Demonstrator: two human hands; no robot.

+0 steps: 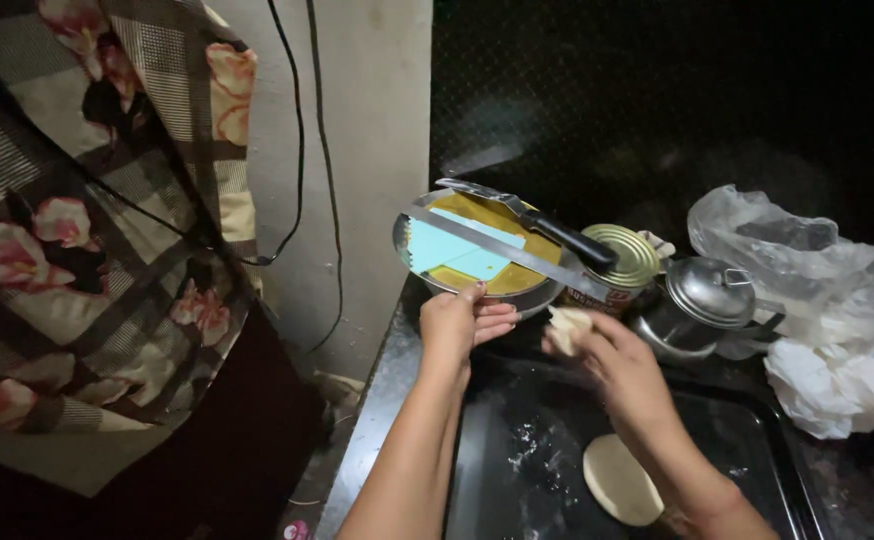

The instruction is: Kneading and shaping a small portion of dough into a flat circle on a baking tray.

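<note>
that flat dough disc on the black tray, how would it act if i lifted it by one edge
The dough disc looks thin and soft, so it would likely droop and stretch. Flour dusts the tray, so it probably peels off without sticking. Likely light, easily torn.

I am holding my left hand [459, 322] up flat with fingers together, and my right hand [607, 358] is curling its fingers closed beside it.

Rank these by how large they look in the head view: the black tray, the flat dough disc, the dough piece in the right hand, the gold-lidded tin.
1. black tray
2. flat dough disc and gold-lidded tin: they look alike, and the disc lies nearer the camera, so unranked
3. dough piece held by the right hand
</note>
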